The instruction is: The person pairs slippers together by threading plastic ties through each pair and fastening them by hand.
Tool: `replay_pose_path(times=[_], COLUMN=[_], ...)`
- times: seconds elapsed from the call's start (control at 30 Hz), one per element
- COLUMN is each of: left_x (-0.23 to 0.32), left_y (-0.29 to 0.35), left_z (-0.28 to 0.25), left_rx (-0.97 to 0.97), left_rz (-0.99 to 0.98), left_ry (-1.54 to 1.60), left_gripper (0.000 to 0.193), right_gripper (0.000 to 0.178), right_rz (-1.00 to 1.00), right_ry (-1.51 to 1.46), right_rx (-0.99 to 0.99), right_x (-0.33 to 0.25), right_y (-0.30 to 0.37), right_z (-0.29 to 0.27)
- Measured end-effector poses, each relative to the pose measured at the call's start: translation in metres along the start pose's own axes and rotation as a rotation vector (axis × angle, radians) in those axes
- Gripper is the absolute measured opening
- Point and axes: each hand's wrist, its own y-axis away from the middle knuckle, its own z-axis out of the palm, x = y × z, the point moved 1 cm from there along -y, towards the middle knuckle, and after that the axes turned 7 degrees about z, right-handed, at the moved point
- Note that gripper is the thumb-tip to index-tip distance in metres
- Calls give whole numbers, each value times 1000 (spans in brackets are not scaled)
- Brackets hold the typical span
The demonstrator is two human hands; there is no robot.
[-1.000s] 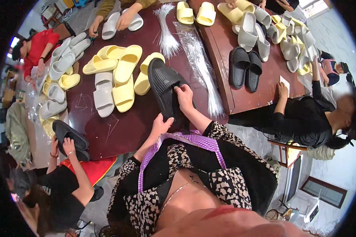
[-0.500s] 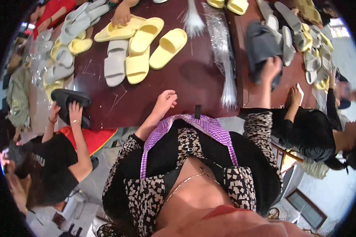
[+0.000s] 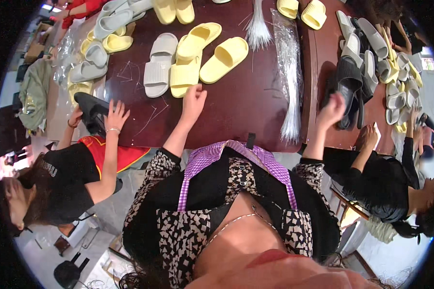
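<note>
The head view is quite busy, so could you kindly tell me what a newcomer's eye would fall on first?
Probably the bright yellow slippers, lying beside grey ones on the dark red table, just beyond the left hand. Next might come the black slippers by the right hand, and the bundle of thin white strands between the two hands.

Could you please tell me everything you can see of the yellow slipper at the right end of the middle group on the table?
The yellow slipper is an open-backed slide with one broad strap and a thick sole, apparently of soft plastic or foam. It lies sole down on the dark red table, toe pointing away and right. The left hand is near its heel; contact there is unclear.
</note>
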Motion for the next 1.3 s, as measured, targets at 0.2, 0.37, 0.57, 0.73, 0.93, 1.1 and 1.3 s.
replay_pose_path(times=[0.2, 0.37, 0.57, 0.73, 0.93, 1.1, 1.3], left_x=[19, 25, 12, -10, 0, 63, 64], left_y=[-93, -153, -189, -190, -184, -146, -79], left_z=[2, 14, 34, 43, 65, 96, 128], left_rx=[70, -75, -264, -270, -205, -311, -292], left_rz=[431, 420, 223, 436, 405, 155, 38], left_ry=[-505, -755, -911, -916, -707, -352, -216], left_gripper=[36, 44, 44, 26, 18, 17, 19], right_gripper=[16, 13, 18, 16, 16, 16, 18], right_rz=[308, 226, -18, -89, -35, 268, 328], right_ry=[36, 167, 159, 160, 177, 57, -91], right_rx=[-718, -869, -899, -841, -883, -879, -871], right_x=[20, 41, 37, 21, 30, 15, -45], right_y=[151, 200, 203, 208, 210, 198, 170], right_z=[24, 18, 18, 16, 11, 6, 30])
